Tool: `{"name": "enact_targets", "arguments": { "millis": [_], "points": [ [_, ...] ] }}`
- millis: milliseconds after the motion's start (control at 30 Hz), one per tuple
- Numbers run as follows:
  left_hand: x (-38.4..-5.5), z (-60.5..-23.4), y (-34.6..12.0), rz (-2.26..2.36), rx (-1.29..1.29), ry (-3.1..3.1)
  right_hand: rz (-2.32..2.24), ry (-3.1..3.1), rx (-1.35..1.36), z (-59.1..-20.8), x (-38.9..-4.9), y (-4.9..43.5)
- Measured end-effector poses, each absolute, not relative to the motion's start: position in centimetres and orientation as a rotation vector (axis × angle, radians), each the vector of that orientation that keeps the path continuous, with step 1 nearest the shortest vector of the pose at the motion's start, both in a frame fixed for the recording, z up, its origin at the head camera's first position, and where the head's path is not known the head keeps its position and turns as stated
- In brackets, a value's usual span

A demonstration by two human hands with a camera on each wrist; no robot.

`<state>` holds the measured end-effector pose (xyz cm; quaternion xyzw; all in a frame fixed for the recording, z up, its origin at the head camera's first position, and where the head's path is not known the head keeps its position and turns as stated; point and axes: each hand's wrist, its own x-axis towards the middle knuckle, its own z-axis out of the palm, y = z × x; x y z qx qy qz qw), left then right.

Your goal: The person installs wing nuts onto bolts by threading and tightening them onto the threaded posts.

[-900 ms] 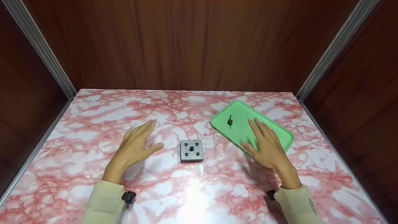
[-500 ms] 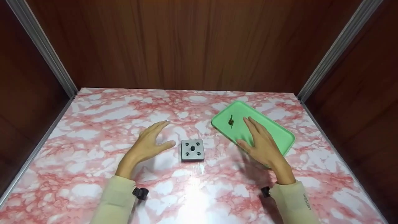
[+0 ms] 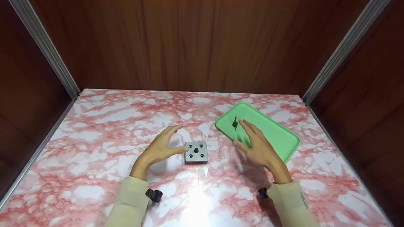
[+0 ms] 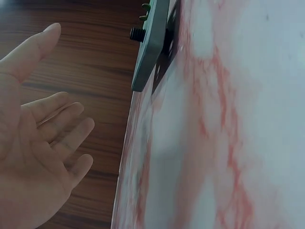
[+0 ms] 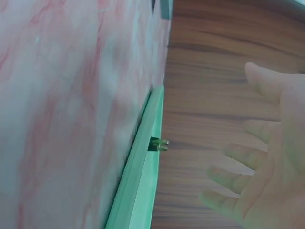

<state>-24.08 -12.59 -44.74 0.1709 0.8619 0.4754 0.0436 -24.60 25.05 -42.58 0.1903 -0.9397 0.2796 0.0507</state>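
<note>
A square grey metal block (image 3: pixel 196 157) sits mid-table, with a hole near each corner and a black threaded post (image 4: pixel 137 34) sticking up from its centre. My left hand (image 3: pixel 161 148) hovers just left of it, thumb and fingers spread apart; the thumb tip overlaps the block's edge in the head view. Over the near-left side of a green tray (image 3: pixel 277 135), my right hand (image 3: pixel 257 146) is held in the air with relaxed fingers. Inside the tray lies a small dark brassy piece with a thin bar (image 3: pixel 235 123), just left of the right fingertips. Both hands hold nothing.
The table (image 3: pixel 104 126) has a red and white marbled top. Brown wood-grain panels (image 3: pixel 189 47) close it in at the back and sides, with grey metal posts (image 3: pixel 44 47) at the corners. Each sleeve carries a black wrist device (image 3: pixel 154 194).
My left hand has moved right, up to the block. The right hand has shifted a little left, closer to the small brassy piece. Block, tray and piece stay in place.
</note>
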Motion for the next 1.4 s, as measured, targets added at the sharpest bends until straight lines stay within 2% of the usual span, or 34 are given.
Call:
{"name": "enact_targets", "arguments": {
  "millis": [833,1400],
  "points": [
    [-23.8,-47.0,-10.5,1.58,0.346,2.483,0.972,-2.873,0.629,-43.0,-26.2,23.1],
    [-24.0,-48.4,-10.5,1.621,0.38,2.399,1.005,-2.852,0.633,-43.2,-26.5,23.4]
  ]
}}
